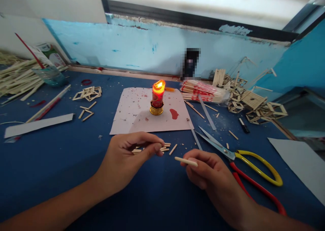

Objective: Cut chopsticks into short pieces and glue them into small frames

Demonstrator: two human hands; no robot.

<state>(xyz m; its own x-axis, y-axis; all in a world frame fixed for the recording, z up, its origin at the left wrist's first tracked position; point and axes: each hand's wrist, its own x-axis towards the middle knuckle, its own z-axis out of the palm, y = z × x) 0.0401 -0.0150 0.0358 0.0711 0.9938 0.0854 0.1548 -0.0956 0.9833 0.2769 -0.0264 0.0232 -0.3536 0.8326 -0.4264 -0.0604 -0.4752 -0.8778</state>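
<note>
My left hand (127, 156) hovers over a small pile of short wooden sticks (166, 147) on the blue table, fingers pinched together on a few of them. My right hand (205, 168) is closed around one short wooden stick (186, 161), which points left toward the other hand. A lit red candle (157, 95) in a gold holder stands on a wax-spotted sheet of paper (132, 114) just beyond both hands.
Scissors (243, 161) with yellow and red handles lie open right of my right hand. A bundle of sticks (203, 91) and small stick frames (254, 104) sit at the back right. More stick frames (88, 93), long sticks (17, 77) and a white strip (38, 125) lie left.
</note>
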